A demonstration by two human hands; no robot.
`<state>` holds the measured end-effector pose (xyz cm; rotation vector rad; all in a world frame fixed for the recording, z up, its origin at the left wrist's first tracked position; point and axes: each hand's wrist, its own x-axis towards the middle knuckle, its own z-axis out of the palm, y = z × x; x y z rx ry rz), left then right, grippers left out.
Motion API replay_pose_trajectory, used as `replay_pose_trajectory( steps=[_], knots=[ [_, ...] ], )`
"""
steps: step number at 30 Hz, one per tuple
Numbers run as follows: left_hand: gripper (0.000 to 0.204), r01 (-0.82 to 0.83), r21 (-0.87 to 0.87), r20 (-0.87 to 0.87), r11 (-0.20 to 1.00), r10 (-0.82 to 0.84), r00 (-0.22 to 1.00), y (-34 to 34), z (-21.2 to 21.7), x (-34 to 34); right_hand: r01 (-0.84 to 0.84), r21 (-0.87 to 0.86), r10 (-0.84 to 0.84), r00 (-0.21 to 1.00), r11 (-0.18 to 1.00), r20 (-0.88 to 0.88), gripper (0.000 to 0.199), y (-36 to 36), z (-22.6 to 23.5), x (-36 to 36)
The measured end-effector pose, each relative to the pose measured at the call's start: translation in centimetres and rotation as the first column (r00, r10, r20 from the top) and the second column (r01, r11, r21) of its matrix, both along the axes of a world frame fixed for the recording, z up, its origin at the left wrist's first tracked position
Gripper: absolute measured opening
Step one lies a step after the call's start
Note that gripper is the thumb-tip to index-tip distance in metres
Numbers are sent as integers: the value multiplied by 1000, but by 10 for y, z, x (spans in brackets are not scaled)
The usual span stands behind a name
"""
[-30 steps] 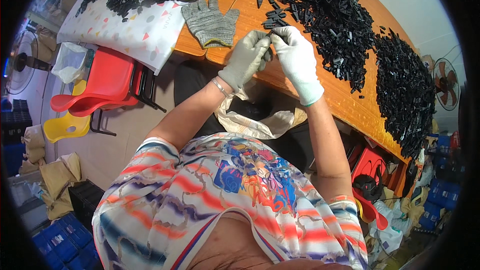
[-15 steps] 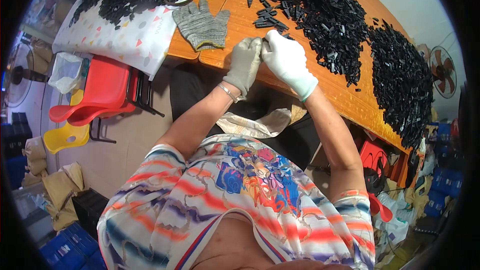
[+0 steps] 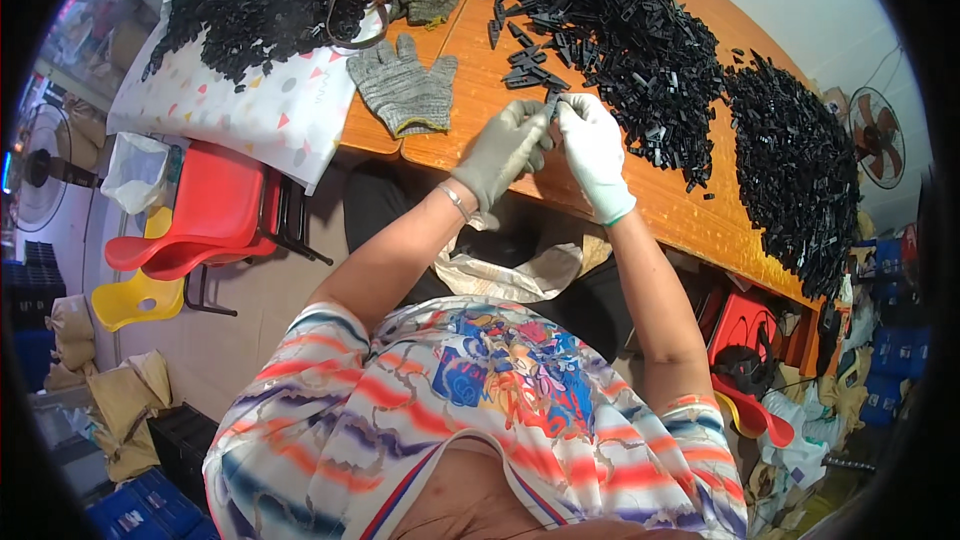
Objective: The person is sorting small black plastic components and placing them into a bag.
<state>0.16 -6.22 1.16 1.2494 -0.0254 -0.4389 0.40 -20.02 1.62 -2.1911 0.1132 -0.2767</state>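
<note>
Small Dark Piece (image 3: 552, 100) Was Pinched by Two Gloved Hands

The gloved left hand (image 3: 505, 152) and the gloved right hand (image 3: 592, 155) met just above the middle of the frame. Their fingertips held the small dark piece between them, over the near edge of the orange wooden table (image 3: 473, 85). The other fingers of both hands were curled in.

A big pile of black clips (image 3: 610, 20) sat at the upper middle, with a few loose ones near the hands. Another black pile (image 3: 795, 170) lay at the right. At the upper left, a heap of black bits (image 3: 270, 25) lay on a white sheet (image 3: 285, 125) with bright little shapes. A grey glove (image 3: 405, 90) lay flat, left of the hands, and a brown strap (image 3: 345, 35) was above it.

Under the hands was a whitish sack (image 3: 510, 275). A red chair (image 3: 215, 205) stood at the left, and a fan (image 3: 877, 137) at the far right.
</note>
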Motion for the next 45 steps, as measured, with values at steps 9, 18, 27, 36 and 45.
replay_pose_trajectory(
  steps=[9, 18, 27, 36, 45],
  knots=[
    [31, 64, -197, -52, 978, -75, 996, 16, -6, -23, -47, 855, 413, 889, 517, -200, 24, -9, 20, -35],
    [32, 236, -547, -85, 803, -334, 939, 33, -32, -40, -172, 747, 426, 890, 643, -162, 32, 0, 10, -62],
    [37, 281, -627, -131, 727, -454, 881, 44, -35, -36, -64, 574, 262, 927, 817, -269, 20, 17, 7, -61],
    [44, 439, 314, 112, 842, -492, 863, 70, -46, -47, -84, 494, 326, 843, 865, -428, 23, 8, 10, -69],
    [29, -151, 699, 590, 699, -444, 674, 68, -33, -64, 128, -321, -169, 980, 938, -104, 26, -32, 8, 12]
  ],
)
